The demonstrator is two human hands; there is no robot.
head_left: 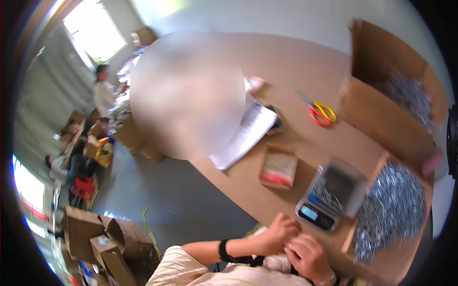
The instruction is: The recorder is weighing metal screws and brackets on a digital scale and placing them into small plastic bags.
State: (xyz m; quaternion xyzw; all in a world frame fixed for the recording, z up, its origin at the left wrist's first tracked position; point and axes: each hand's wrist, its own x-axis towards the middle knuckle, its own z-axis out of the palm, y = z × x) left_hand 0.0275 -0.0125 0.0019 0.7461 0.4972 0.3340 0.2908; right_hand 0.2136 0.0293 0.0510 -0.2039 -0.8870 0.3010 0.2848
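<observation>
My left hand [283, 232] and my right hand [309, 256] meet at the table's near edge, in front of my body. Both have their fingers curled in, close together. Whatever lies between the fingertips is too small and blurred to make out. Just beyond them is a digital scale [312, 215] with a lit display. On it rests a clear plastic tub [352, 188] with some slim metal pieces [327, 194] inside. Right of the scale, an open carton holds a big heap of shiny metal pieces [391, 209].
A small cardboard box [278, 167], paper sheets [248, 133] and scissors [318, 109] with red and yellow handles lie on the brown table [286, 62]. A tall carton [381, 109] stands far right. Cartons [88, 233] crowd the floor at left; a person [103, 93] is farther back.
</observation>
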